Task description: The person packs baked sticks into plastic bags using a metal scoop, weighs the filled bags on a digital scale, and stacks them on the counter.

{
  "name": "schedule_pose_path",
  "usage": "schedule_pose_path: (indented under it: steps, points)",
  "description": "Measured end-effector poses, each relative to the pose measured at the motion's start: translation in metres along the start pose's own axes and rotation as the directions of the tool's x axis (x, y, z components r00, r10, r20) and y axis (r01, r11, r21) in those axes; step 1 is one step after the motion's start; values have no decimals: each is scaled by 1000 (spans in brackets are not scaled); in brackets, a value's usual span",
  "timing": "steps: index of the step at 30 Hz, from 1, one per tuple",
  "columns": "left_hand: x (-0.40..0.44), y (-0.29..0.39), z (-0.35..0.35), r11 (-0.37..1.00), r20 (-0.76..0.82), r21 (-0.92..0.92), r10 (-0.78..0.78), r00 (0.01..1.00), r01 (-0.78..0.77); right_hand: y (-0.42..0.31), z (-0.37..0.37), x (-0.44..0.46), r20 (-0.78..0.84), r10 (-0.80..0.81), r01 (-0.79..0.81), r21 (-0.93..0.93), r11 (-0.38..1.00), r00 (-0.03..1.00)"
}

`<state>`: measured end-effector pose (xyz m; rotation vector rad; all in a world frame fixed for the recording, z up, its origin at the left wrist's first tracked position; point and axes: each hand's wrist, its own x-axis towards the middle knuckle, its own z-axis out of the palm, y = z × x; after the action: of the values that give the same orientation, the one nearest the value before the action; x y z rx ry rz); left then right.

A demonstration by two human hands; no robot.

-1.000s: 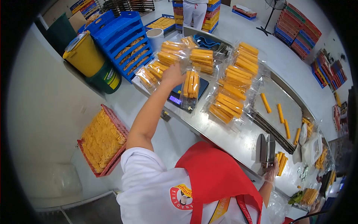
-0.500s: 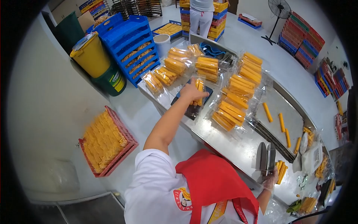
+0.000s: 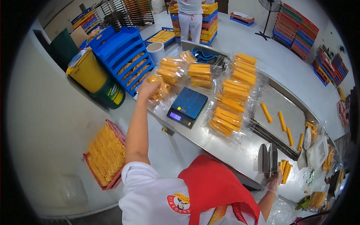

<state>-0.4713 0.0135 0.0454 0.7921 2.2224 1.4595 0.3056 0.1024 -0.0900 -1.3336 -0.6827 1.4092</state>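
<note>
At the table's left edge, my left hand (image 3: 149,89) is closed on a clear bag of yellow sticks (image 3: 160,92), beside other filled bags. Just right of it sits a black digital scale (image 3: 188,104) with a bare blue top and a lit display. My right hand (image 3: 275,180), in a clear plastic glove, grips the near end of a shiny metal trough (image 3: 270,159); part of its fingers is hidden. Loose yellow sticks (image 3: 286,171) lie against that hand on the right. Stacked bags of sticks (image 3: 230,112) run along the middle of the steel table (image 3: 202,131).
A metal tray (image 3: 277,108) holds several loose sticks. A clear plastic container (image 3: 317,153) stands at the right. Blue stacked crates (image 3: 125,56) and a yellow bin (image 3: 88,71) are beyond the left edge. A red crate of sticks (image 3: 108,155) is on the floor. A person (image 3: 190,22) stands at the back.
My left hand has moved left with the bag from the scale to the row of bags, uncovering the scale. My right hand stays at the metal trough. The camera view has shifted slightly.
</note>
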Motion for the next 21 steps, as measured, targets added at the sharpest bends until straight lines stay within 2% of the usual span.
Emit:
schedule_pose_path:
  steps: [2,3,5,7,9,12,13,14,15,16,17,19,20,21]
  points:
    - [31,-10,-11,919,-239,354,-92,967,175,2,-3,2,-17,-9,9,-1,1000,1000]
    - [25,10,-7,920,-226,354,-89,970,167,1,-3,2,-14,-8,7,-17,1000,1000]
    - [16,45,0,905,-191,300,-254,948,303,-1,-1,3,-34,-11,10,-32,999,999]
    - [59,-1,21,933,-218,274,-178,959,236,3,-1,4,-75,-25,23,-25,999,997]
    - [88,-41,35,930,-167,312,-148,975,195,5,-7,6,-31,-42,40,-65,997,999]
    - [135,-105,38,886,-78,441,-119,990,141,14,-23,14,-106,-70,58,-107,993,992]
    - [154,-118,37,831,-60,545,-99,993,116,4,-2,1,-108,-50,40,-93,995,993]
    - [124,-74,42,531,-48,840,-126,991,108,-2,4,-5,-74,-53,47,-70,996,996]
    - [107,-68,39,522,-123,851,92,988,57,-7,8,-10,-30,-59,57,-52,997,998]
    - [87,-62,36,494,-191,869,304,933,17,-11,11,-14,-20,-73,70,-128,989,997]
    - [62,-39,38,657,-321,753,416,851,-38,-15,17,-17,0,-81,79,-204,976,997]
    - [-19,48,53,689,-281,658,600,749,-305,-26,35,-30,-10,-19,17,-185,983,1000]
    - [-55,78,67,688,-272,656,599,753,-311,-26,42,-33,-7,31,-32,-193,981,999]
    - [-89,103,82,751,-157,421,613,774,-509,-25,49,-37,-3,83,-82,-202,976,997]
